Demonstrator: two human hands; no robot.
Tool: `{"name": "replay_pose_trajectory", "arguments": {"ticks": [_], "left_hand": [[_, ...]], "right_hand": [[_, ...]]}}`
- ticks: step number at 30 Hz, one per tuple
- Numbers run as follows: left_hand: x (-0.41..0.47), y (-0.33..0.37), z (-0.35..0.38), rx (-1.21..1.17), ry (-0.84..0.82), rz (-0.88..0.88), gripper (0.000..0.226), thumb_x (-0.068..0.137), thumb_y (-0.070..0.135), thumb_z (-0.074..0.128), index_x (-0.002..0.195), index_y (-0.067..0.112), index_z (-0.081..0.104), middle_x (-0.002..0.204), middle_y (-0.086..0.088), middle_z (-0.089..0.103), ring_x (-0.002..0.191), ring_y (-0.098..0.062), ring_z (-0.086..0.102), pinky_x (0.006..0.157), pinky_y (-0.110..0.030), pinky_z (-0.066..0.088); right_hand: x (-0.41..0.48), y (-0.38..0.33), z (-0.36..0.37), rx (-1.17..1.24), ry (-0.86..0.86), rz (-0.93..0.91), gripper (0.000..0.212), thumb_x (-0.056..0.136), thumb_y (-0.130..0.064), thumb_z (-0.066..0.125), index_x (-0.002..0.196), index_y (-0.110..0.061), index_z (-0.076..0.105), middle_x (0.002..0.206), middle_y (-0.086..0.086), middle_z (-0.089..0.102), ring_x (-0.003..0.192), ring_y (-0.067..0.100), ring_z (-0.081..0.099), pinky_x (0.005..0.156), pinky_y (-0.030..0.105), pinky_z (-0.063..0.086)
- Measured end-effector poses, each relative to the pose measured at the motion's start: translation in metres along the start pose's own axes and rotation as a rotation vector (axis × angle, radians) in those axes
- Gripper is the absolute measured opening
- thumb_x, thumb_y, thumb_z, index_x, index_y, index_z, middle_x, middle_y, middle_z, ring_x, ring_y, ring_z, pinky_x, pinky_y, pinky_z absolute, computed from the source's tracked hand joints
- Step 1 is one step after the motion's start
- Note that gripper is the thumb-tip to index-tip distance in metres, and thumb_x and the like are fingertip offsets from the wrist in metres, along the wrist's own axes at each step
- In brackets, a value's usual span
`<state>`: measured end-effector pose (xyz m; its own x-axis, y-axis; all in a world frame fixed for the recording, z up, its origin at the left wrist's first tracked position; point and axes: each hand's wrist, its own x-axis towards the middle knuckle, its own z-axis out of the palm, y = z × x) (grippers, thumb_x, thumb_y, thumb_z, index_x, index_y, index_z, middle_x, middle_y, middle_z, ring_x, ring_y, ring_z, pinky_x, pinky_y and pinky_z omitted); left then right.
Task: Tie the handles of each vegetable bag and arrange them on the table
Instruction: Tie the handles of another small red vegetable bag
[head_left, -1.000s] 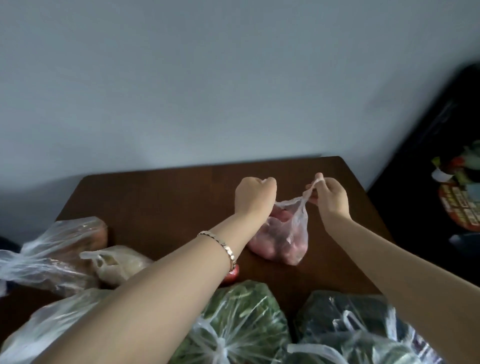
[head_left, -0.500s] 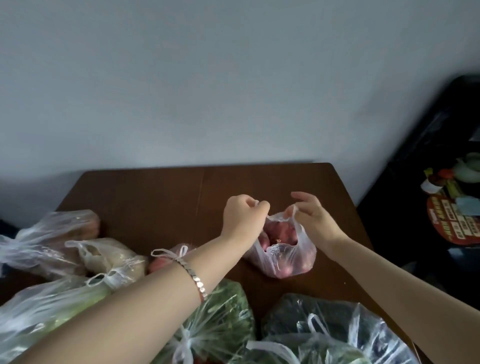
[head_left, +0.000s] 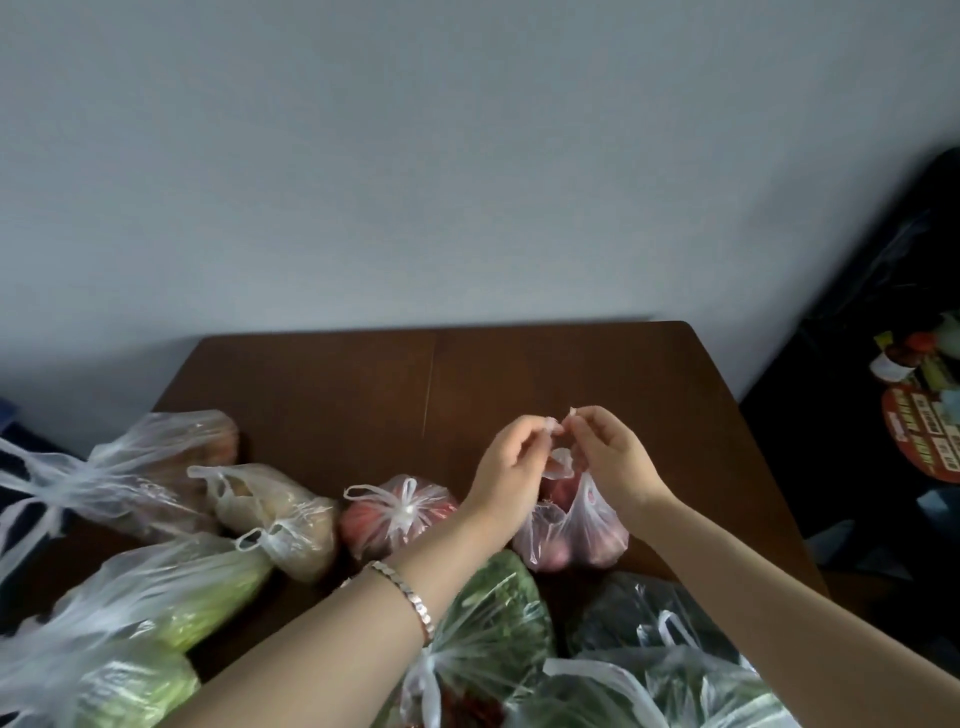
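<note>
Left hand (head_left: 511, 457) and right hand (head_left: 610, 457) each pinch a handle end of the small clear plastic bag of red round vegetables (head_left: 576, 535), fingertips almost meeting above it; bag sits on dark brown wooden bench (head_left: 363, 384), right of a knotted clear bag of red produce (head_left: 400, 514).

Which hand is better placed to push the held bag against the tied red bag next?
Probably the right hand: it is on the far side of the pink bag from the tied red bag, which the left hand reaches across.
</note>
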<state>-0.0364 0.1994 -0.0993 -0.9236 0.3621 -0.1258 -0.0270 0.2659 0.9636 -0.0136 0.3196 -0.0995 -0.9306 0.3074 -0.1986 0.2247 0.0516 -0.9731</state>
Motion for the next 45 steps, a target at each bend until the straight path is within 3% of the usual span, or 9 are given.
{"name": "replay_pose_trajectory", "arguments": {"ticks": [3, 7, 13, 20, 31, 34, 36, 40, 45], "left_hand": [[0.000, -0.013, 0.004, 0.123, -0.026, -0.009, 0.018, 0.095, 0.014, 0.048, 0.103, 0.016, 0.064, 0.089, -0.003, 0.052, 0.072, -0.024, 0.060, 0.069, -0.022, 0.046], [0.003, -0.011, 0.000, -0.099, 0.028, -0.146, 0.014, 0.085, 0.007, 0.064, 0.098, 0.003, 0.069, 0.070, -0.004, 0.063, 0.052, -0.002, 0.057, 0.052, -0.008, 0.043], [0.007, -0.007, 0.005, -0.315, 0.027, -0.483, 0.051, 0.068, 0.018, 0.082, 0.107, 0.005, 0.054, 0.093, -0.012, 0.065, 0.069, -0.019, 0.068, 0.068, -0.028, 0.059], [0.006, 0.003, -0.004, -0.552, -0.019, -0.553, 0.015, 0.080, -0.015, 0.060, 0.086, -0.002, 0.055, 0.076, -0.019, 0.059, 0.046, -0.019, 0.065, 0.048, -0.023, 0.057], [0.007, 0.000, 0.005, -0.498, 0.036, -0.621, 0.008, 0.080, -0.006, 0.066, 0.087, -0.008, 0.064, 0.045, -0.008, 0.064, 0.039, -0.013, 0.063, 0.042, -0.021, 0.054], [0.012, -0.005, 0.008, -0.359, 0.154, -0.634, 0.018, 0.084, 0.005, 0.062, 0.068, 0.013, 0.062, 0.035, 0.009, 0.056, 0.032, -0.001, 0.054, 0.040, -0.013, 0.047], [0.014, -0.005, 0.010, -0.242, 0.229, -0.635, 0.010, 0.086, 0.007, 0.060, 0.082, 0.005, 0.069, 0.055, -0.001, 0.066, 0.050, -0.011, 0.060, 0.055, -0.022, 0.049], [0.010, -0.019, 0.016, 0.247, -0.011, -0.264, 0.014, 0.093, 0.021, 0.048, 0.092, 0.016, 0.061, 0.091, -0.004, 0.064, 0.085, -0.018, 0.058, 0.073, -0.031, 0.046], [0.007, -0.023, 0.019, 0.630, -0.165, -0.096, 0.023, 0.098, 0.032, 0.037, 0.107, 0.016, 0.051, 0.111, -0.014, 0.055, 0.109, -0.032, 0.046, 0.095, -0.043, 0.036]], "right_hand": [[0.002, 0.003, 0.004, -0.031, -0.012, 0.040, 0.025, 0.093, -0.001, 0.043, 0.083, -0.011, 0.063, 0.063, -0.001, 0.060, 0.050, 0.005, 0.054, 0.047, 0.009, 0.044], [-0.001, 0.010, 0.004, -0.010, -0.051, 0.143, 0.022, 0.089, 0.002, 0.051, 0.099, -0.007, 0.067, 0.075, 0.001, 0.065, 0.060, 0.007, 0.059, 0.054, 0.010, 0.048], [-0.003, 0.016, -0.001, -0.054, 0.027, 0.201, 0.014, 0.081, -0.003, 0.064, 0.087, -0.013, 0.071, 0.078, 0.011, 0.070, 0.070, 0.019, 0.064, 0.075, 0.031, 0.054], [0.004, 0.022, 0.001, 0.115, -0.299, 0.263, 0.020, 0.088, 0.003, 0.048, 0.078, 0.003, 0.065, 0.064, 0.012, 0.057, 0.057, 0.013, 0.055, 0.058, 0.020, 0.047], [0.003, 0.032, 0.004, -0.188, -0.107, 0.201, 0.036, 0.092, -0.030, 0.052, 0.069, -0.009, 0.070, 0.055, -0.001, 0.063, 0.057, 0.015, 0.058, 0.062, 0.030, 0.047], [-0.001, 0.031, 0.006, -0.223, 0.009, 0.112, 0.037, 0.093, -0.025, 0.051, 0.068, -0.002, 0.068, 0.055, 0.000, 0.064, 0.049, 0.003, 0.060, 0.048, 0.014, 0.048], [-0.001, 0.034, 0.004, -0.214, 0.116, 0.050, 0.035, 0.092, -0.022, 0.052, 0.073, 0.004, 0.067, 0.055, 0.002, 0.061, 0.045, 0.002, 0.056, 0.043, 0.010, 0.043], [0.003, 0.040, 0.000, -0.297, 0.218, 0.067, 0.033, 0.090, -0.024, 0.056, 0.070, 0.000, 0.066, 0.042, 0.002, 0.054, 0.034, 0.008, 0.046, 0.039, 0.018, 0.036], [0.005, 0.043, -0.004, -0.327, 0.206, 0.094, 0.007, 0.084, -0.021, 0.066, 0.081, -0.014, 0.066, 0.069, 0.003, 0.064, 0.054, 0.012, 0.059, 0.039, 0.016, 0.041]]}}
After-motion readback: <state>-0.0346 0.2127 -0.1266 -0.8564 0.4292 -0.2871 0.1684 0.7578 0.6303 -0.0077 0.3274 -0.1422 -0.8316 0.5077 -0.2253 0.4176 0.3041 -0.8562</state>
